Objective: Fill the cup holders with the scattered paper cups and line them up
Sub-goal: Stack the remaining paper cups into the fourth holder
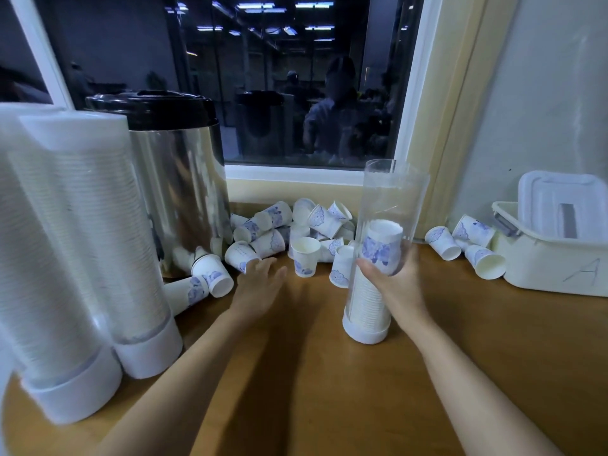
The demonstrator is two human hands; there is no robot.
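A clear tube cup holder (391, 199) with a white base stands on the wooden counter, about half full of stacked paper cups (381, 245). My right hand (394, 284) grips the tube at mid height. My left hand (260, 284) reaches forward with straight fingers, its fingertips beside a fallen cup (238, 255). Several white paper cups with blue print (312, 222) lie scattered along the window sill side, one upright cup (305, 256) among them. Three more cups (467, 241) lie at the right. Two full holders (82, 245) stand at the left.
A steel water urn (177, 179) with a black lid stands behind the full holders. A cream plastic box (559, 258) with a lid in it sits at the right edge. The wooden counter (312, 373) runs toward me; a dark window is behind.
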